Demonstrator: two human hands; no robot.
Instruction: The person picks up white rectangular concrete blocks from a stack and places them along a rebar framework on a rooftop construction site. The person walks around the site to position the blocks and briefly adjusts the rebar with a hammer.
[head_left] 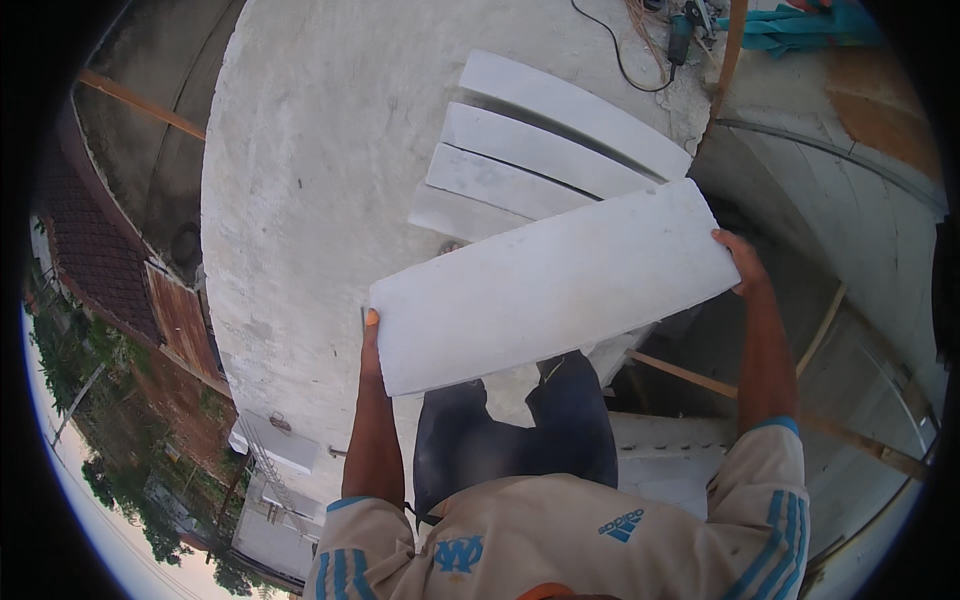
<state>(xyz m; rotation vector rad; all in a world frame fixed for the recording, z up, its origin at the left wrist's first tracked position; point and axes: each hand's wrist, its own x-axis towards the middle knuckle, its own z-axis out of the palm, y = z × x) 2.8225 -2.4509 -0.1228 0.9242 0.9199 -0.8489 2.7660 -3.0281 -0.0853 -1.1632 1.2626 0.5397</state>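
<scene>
Hands | left [371,340] clasping slab [550,285] near end | right [742,262] gripping far end | slab lifted above stacked slabs [540,150]

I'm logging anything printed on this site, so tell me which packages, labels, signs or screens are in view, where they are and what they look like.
No packages, signs or screens in view.
Crest emblem: on the person's beige shirt, lower middle, rounded, light blue.
Logo print: same shirt, to the right of the crest, blue, small stripes over lettering.
The white block held by left hand and right hand is blank.
</scene>
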